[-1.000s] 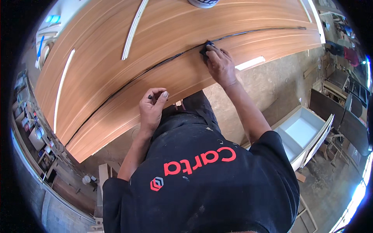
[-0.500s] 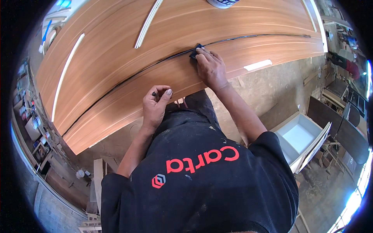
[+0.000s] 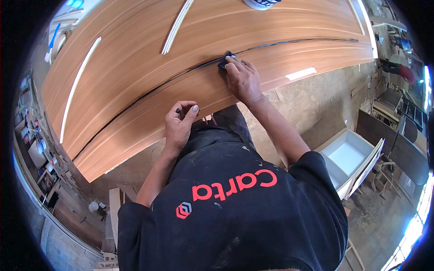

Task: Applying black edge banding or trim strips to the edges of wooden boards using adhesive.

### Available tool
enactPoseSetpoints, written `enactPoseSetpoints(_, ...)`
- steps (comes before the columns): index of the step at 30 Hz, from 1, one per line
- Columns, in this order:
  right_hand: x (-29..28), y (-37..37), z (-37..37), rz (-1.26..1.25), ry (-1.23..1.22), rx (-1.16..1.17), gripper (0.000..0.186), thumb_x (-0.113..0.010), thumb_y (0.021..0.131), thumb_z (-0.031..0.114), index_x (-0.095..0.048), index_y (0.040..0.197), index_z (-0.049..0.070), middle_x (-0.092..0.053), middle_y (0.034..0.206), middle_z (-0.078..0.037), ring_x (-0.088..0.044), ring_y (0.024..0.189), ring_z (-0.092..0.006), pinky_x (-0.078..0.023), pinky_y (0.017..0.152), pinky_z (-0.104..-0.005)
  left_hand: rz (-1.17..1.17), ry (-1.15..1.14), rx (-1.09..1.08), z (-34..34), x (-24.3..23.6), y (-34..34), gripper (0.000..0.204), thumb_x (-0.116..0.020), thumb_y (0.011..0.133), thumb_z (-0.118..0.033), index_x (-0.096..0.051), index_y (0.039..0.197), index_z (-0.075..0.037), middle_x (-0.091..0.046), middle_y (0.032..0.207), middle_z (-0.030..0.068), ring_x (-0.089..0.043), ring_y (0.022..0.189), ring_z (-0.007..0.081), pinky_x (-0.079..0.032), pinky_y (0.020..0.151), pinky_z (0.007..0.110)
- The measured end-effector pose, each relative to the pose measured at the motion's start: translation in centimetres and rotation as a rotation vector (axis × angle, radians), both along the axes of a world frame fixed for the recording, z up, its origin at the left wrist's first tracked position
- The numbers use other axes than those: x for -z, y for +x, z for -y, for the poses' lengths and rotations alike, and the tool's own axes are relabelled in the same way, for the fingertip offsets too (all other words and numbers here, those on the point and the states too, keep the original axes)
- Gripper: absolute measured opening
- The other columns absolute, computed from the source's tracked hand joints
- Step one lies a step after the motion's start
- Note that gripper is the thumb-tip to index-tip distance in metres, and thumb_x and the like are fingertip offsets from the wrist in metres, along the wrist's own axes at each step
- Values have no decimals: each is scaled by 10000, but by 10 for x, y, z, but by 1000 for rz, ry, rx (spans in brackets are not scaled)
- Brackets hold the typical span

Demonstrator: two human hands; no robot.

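A wood-grained board (image 3: 135, 58) lies in front of me, with a long dark line (image 3: 158, 86) running across it lengthwise. My right hand (image 3: 244, 82) is closed on a dark, crumpled cloth (image 3: 224, 61) and presses it against that line near the board's middle. Close to the board's near edge, my left hand (image 3: 180, 123) is held with curled fingers. A small black stub (image 3: 178, 110) pokes out between them; the rest of it is hidden in the hand.
White strips (image 3: 175, 27) lie across the board, with a shorter white piece (image 3: 300, 73) by its near edge. A tub (image 3: 261, 3) stands at the far side. On the floor to the right sits an open white drawer box (image 3: 347, 156); dark panels (image 3: 377, 131) lie beyond it.
My right hand has slid slightly left along the dark line with the cloth. My left hand stays almost where it was, and the view has shifted a little.
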State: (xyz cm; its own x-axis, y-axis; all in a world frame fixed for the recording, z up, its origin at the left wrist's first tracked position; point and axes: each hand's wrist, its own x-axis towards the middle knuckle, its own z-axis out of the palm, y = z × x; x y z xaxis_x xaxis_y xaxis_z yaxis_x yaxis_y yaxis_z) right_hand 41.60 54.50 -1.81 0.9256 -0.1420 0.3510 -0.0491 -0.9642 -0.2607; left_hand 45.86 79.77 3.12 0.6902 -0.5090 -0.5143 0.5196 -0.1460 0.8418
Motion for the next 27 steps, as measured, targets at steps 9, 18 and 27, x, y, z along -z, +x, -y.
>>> enactPoseSetpoints(9, -6, 5, -14, 18, 21, 17, 152, -740, 875, 147, -624, 936, 70, -749, 1186, -81, -723, 1104, -233, -527, 959, -363, -3, -12, -12, -9, 6, 1, 145, -670, 1004, -77, -674, 1127, -1, -695, 985, 52, -621, 875, 104, -500, 827, 234)
enactPoseSetpoints(18, -11, 6, -35, 14, 116, -52, 157, -735, 876, 148, -640, 976, 74, -741, 1185, -71, -722, 1052, -265, -525, 965, -355, 18, -2, -17, -20, 1, -3, 135, -657, 1012, -83, -675, 1117, -1, -693, 971, 56, -624, 868, 107, -508, 827, 239)
enactPoseSetpoints(27, -55, -18, -103, 33, 979, -56, 207, -726, 876, 27, -675, 1076, 47, -751, 1072, -81, -715, 916, -200, -560, 815, -302, 52, -29, -18, -35, 0, -1, 92, -643, 1005, -71, -665, 1066, -5, -682, 957, 66, -612, 846, 120, -508, 815, 245)
